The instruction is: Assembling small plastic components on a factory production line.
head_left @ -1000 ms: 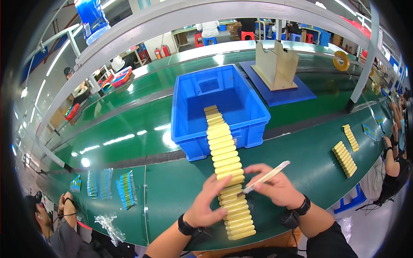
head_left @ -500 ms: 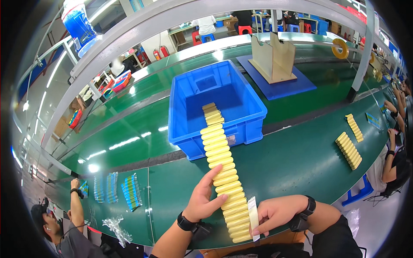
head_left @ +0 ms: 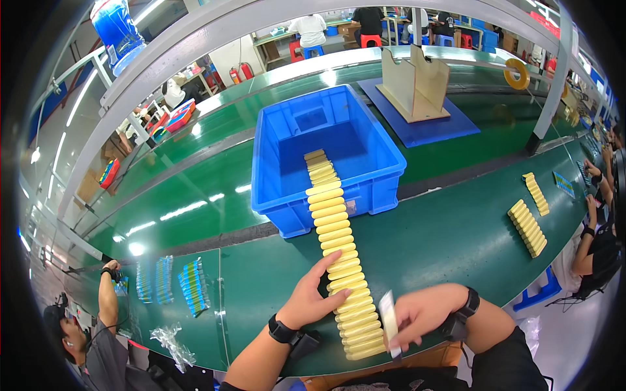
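Note:
A long chain of yellow, rounded sticks [head_left: 332,225], lying side by side, runs from inside a blue plastic bin [head_left: 297,207], over its near wall and down the green table toward me. My left hand [head_left: 312,296] rests against the chain's left side, index finger and thumb spread on the sticks. Beside the chain's near end, my right hand [head_left: 420,319] pinches one pale yellow stick [head_left: 390,319] with clear wrapper ends. That stick stands tilted, apart from the row. Fingers beneath it are partly hidden.
Blue-green packet strips [head_left: 193,287] and crumpled clear film [head_left: 173,345] lie left, near a co-worker. Two more yellow stick rows [head_left: 527,228] lie right, near other people's hands. Behind the bin, a cream stand [head_left: 414,88] sits on a blue board. A grey frame [head_left: 554,85] spans above.
My right hand has turned the single stick and drawn it slightly right, away from the chain. My left hand stays on the row. The whole view has shifted slightly.

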Tool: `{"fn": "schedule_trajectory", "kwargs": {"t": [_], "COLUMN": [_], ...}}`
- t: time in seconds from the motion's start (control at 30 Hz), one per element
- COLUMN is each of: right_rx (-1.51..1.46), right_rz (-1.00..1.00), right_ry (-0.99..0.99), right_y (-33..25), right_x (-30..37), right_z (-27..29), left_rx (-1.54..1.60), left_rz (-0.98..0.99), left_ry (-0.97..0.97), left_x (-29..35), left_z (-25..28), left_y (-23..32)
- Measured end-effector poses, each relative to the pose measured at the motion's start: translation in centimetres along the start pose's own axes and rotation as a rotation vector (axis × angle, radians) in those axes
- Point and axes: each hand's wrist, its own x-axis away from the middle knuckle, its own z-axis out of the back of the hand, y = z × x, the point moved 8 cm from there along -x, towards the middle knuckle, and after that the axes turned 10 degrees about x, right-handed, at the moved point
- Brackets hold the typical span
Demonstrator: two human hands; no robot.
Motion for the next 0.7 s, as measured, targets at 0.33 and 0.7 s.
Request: {"fn": "schedule_trajectory", "kwargs": {"t": [0.33, 0.7], "right_rx": [0.979, 0.694], "right_rz": [0.442, 0.374], "right_ry": [1.152, 1.439], "right_y": [-5.6, -4.4], "right_x": [0.5, 5.8], "right_z": [5.3, 7.1], "left_rx": [-0.252, 0.017], "left_rz": [-0.202, -0.162], "left_ry": [0.001, 0.013], "left_x": [-0.3, 0.5], "left_z": [-0.2, 0.3], "left_y": [2.7, 2.5]}}
